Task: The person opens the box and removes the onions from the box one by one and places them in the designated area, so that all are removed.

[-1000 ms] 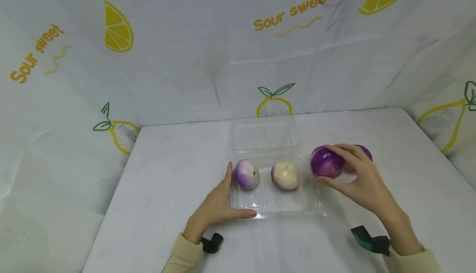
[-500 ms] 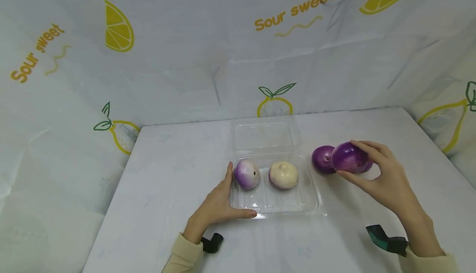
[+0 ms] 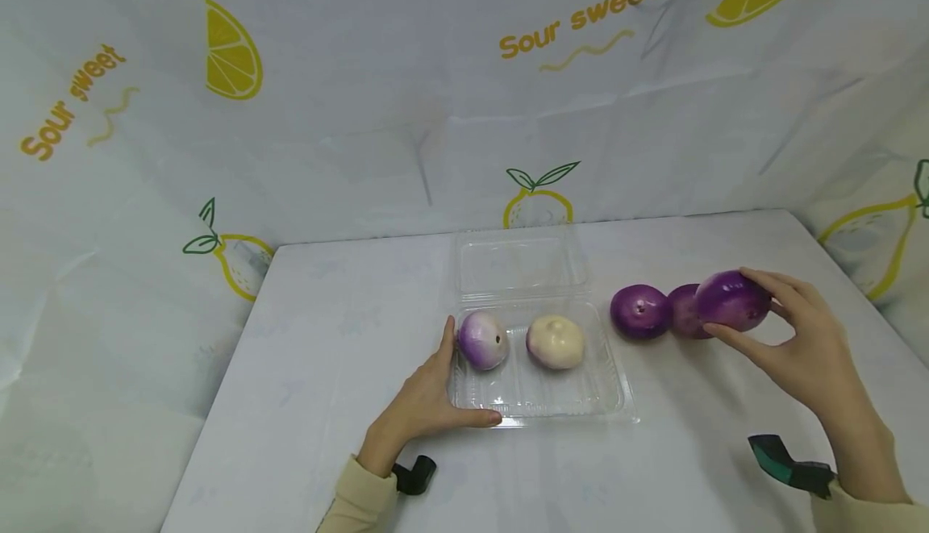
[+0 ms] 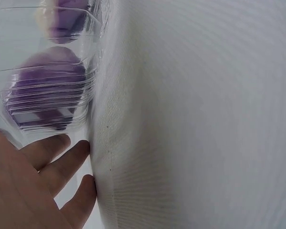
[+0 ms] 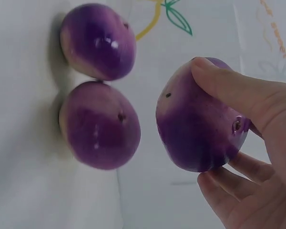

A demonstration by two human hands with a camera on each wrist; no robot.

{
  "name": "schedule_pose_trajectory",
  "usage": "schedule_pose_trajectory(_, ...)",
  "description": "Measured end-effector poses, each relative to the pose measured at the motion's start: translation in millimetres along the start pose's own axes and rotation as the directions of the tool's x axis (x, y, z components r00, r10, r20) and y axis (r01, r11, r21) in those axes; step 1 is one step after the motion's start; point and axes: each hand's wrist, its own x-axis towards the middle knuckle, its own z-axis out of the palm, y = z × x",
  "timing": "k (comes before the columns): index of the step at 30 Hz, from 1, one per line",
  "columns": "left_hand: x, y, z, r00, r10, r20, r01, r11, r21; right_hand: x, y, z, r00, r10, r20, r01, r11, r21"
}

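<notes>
My right hand (image 3: 809, 343) pinches a glossy purple onion (image 3: 733, 301), thumb on one side and fingers on the other, raised at the right. In the right wrist view that onion (image 5: 195, 119) shows a pale patch and small dark spots. Two more purple onions, one nearer the box (image 3: 640, 311) and one partly covered by the held onion (image 3: 684, 311), sit side by side on the table. My left hand (image 3: 428, 392) rests against the front left corner of a clear plastic clamshell box (image 3: 537, 404), its thumb along the front edge. Inside lie a purple-white onion (image 3: 482, 341) and a mostly cream-white one (image 3: 556, 343).
The box's lid (image 3: 518, 265) lies folded back behind its base. A white cloth covers the table (image 3: 327, 339), and a lemon-printed curtain (image 3: 377, 114) stands right behind the far edge. Dark wrist mounts (image 3: 415, 475) sit beside both wrists.
My right hand has moved right with its onion, from near the box past the two onions on the table, uncovering them. The left hand has stayed at the box corner.
</notes>
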Motion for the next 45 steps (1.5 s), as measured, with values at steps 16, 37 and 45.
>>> schedule_pose_trajectory(16,-0.1,0.9,-0.1,1.000,-0.005,0.004,0.005,1.000,-0.023,7.3,41,-20,0.995,0.099,0.009,-0.097,0.989,-0.114)
schedule_pose_trajectory(37,-0.5,2.9,-1.2,1.000,-0.008,0.003,0.008,1.000,-0.026,4.4,78,-13,0.976,0.156,0.154,-0.115,0.962,-0.249)
schedule_pose_trajectory(45,-0.5,2.9,-0.9,1.000,-0.011,0.005,0.011,1.000,-0.022,2.6,88,-8,0.971,0.118,0.210,-0.066,0.969,-0.239)
